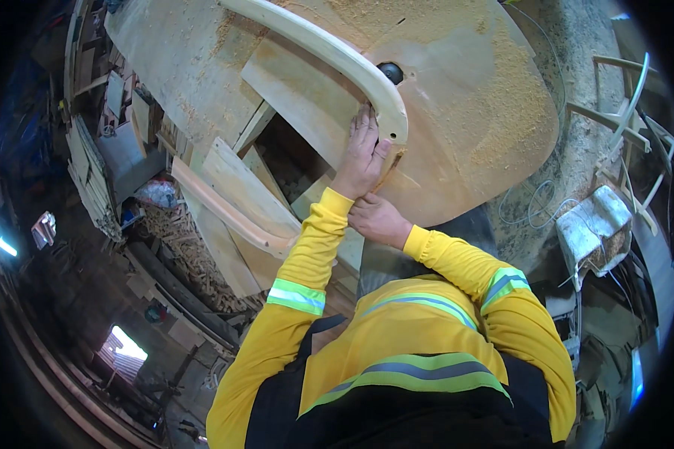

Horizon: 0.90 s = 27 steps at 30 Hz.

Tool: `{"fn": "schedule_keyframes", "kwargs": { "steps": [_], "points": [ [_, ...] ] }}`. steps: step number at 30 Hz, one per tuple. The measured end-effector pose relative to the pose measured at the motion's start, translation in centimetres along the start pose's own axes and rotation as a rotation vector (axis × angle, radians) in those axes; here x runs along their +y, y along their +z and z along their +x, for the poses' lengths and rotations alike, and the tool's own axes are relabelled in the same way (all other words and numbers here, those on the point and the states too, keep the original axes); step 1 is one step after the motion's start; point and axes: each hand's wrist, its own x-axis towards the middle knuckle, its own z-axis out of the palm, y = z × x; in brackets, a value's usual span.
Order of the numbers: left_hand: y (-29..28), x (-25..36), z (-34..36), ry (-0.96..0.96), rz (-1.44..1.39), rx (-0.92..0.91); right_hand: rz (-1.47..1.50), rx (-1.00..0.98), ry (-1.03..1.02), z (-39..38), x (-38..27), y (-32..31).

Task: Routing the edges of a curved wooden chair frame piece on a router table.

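A long curved wooden piece (pixel 337 56), pale and smooth, lies across the worktop and bends down toward me. Its near end has a small dark hole. My left hand (pixel 362 153) is at that end, fingers stretched along the inner side and thumb against the end. Just below, my right hand (pixel 380 218) is closed at the worktop's near edge, beside my left wrist. A thin, dark-edged wooden strip (pixel 391 170) runs from the curved piece toward it; what the right fingers hold is hidden. Beyond the curved piece, a black round fitting (pixel 389 72) sits in the worktop.
Sawdust covers much of the rounded wooden worktop (pixel 487 142). Left of my hands are a rectangular opening (pixel 288 153), loose boards and another curved wooden piece (pixel 228 209). Offcuts (pixel 180 247) heap below. At right stand a dusty white container (pixel 595 228), cable and wooden frames (pixel 625 112).
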Motion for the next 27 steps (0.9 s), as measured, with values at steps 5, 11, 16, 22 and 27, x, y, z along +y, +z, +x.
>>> {"fn": "schedule_keyframes", "kwargs": {
  "steps": [5,11,16,22,27],
  "points": [
    [0.2,-0.2,0.4,0.008,-0.006,0.022,0.02,0.046,0.003,0.3,0.2,0.0],
    [0.9,-0.7,1.8,-0.04,0.011,0.123,0.004,-0.123,0.021,0.6,0.2,-0.9],
    [0.8,-0.3,4.1,-0.093,-0.015,0.262,0.051,0.041,0.011,0.9,0.5,-0.7],
    [0.3,-1.0,5.5,-0.114,0.035,0.298,0.047,0.065,-0.008,1.1,1.0,-0.3],
    [0.1,-1.4,5.9,-0.134,0.053,0.319,0.022,0.049,-0.041,1.7,1.3,-0.6]
  ]
}}
